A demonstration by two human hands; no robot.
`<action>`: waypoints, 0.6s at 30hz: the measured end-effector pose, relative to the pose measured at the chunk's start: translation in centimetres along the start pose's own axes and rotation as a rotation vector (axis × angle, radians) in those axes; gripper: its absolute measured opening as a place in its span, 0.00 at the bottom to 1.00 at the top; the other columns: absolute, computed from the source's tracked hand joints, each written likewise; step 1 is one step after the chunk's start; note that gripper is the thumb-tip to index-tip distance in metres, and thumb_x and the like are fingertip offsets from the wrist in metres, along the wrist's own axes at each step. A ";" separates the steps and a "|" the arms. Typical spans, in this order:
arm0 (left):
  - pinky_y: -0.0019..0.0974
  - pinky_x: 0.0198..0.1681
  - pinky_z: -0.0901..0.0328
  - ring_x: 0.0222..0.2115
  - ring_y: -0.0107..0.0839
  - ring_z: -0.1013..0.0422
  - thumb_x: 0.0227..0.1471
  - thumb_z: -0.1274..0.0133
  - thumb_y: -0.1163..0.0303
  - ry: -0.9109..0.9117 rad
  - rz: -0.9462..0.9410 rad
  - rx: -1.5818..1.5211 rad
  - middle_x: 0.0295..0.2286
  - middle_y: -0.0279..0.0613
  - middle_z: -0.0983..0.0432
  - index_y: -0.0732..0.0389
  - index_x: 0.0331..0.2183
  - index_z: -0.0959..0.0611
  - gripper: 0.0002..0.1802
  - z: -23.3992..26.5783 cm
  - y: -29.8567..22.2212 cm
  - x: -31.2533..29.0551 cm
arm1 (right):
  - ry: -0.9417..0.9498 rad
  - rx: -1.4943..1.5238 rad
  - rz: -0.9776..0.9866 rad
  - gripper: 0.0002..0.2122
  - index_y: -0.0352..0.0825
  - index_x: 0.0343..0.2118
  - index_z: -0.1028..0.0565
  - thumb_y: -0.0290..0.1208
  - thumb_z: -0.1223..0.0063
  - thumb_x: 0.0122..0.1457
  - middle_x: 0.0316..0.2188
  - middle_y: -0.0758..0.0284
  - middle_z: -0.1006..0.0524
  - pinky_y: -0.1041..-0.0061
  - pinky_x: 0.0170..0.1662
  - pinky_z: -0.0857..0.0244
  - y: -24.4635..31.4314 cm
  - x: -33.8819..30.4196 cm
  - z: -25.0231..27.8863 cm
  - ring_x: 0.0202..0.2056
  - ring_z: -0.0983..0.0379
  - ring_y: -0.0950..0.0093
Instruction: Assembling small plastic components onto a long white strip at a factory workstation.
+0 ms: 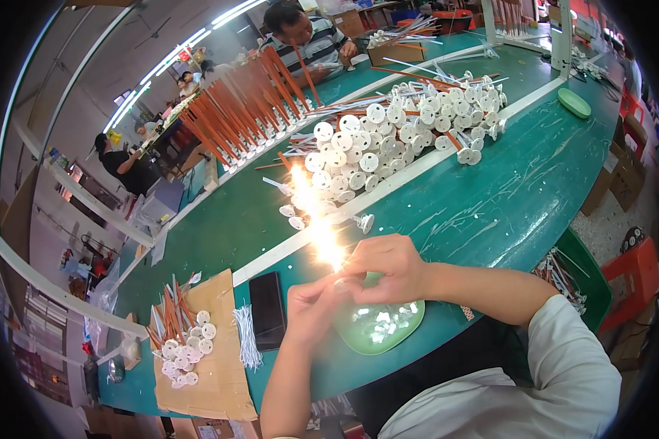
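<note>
My left hand and my right hand meet above the near edge of the green table, both closed with fingertips pinched together. Between them they hold the lower end of a glowing light strip, which points up and away to the left. Its glare washes out its shape and the fingertips. Under my right hand sits a light green dish with small white pieces in it. A loose white round-based part lies just beyond my fingers.
Farther off is a heap of white round bases with strips. Upright orange-brown strips stand in rows behind it. Nearer left lie a black phone, white wires and cardboard bearing more strips. A co-worker sits across.
</note>
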State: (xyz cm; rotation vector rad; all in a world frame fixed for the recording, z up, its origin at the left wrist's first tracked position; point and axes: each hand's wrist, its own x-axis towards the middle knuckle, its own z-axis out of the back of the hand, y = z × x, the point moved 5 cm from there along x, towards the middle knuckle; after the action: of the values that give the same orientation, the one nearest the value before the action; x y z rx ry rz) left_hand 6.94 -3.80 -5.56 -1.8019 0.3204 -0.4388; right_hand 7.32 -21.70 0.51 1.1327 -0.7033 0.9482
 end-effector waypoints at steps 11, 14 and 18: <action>0.56 0.53 0.31 0.47 0.47 0.25 0.58 0.47 0.78 0.001 -0.172 0.113 0.45 0.56 0.22 0.74 0.47 0.21 0.16 0.9 -0.6 0.0 | 0.082 0.135 -0.035 0.08 0.34 0.31 0.17 0.19 0.34 0.46 0.27 0.65 0.18 0.74 0.30 0.28 -0.6 0.5 0.1 0.27 0.22 0.72; 0.53 0.54 0.31 0.46 0.44 0.24 0.58 0.48 0.80 -0.059 -0.236 0.103 0.45 0.55 0.22 0.73 0.49 0.22 0.17 2.1 -0.1 -0.4 | 0.013 0.138 -0.118 0.10 0.35 0.32 0.18 0.19 0.34 0.45 0.27 0.66 0.19 0.74 0.29 0.29 -0.5 0.2 -0.3 0.26 0.22 0.70; 0.44 0.52 0.30 0.45 0.40 0.24 0.59 0.50 0.82 -0.268 -0.247 0.214 0.46 0.55 0.23 0.68 0.55 0.26 0.21 1.4 -1.6 0.6 | 0.210 -0.068 -0.171 0.07 0.35 0.32 0.19 0.23 0.36 0.48 0.26 0.67 0.20 0.69 0.32 0.28 -2.1 -0.7 -0.9 0.29 0.22 0.65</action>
State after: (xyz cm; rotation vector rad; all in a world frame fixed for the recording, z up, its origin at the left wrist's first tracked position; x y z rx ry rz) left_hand 8.03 -2.44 -4.26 -1.6700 -0.1334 -0.3812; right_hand 8.89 -21.28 -1.30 0.9998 -0.4573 0.8764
